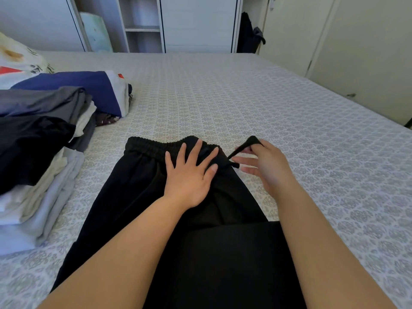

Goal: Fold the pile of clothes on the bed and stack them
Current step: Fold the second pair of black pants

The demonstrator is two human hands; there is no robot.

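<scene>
White wardrobe (198,23) with open shelves (142,30) behind; cream doors (356,41) right; patterned bed cover (267,103); soft daylight.

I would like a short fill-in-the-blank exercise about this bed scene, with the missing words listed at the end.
1. The left hand lies flat on the trousers, whose colour is ____.
2. The right hand pinches a strip of black fabric at the trousers' ____ end.
3. The stacks of folded clothes stand on the person's ____ side.
4. The trousers lie on the patterned ____.

Missing words: black; waistband; left; bed
</scene>
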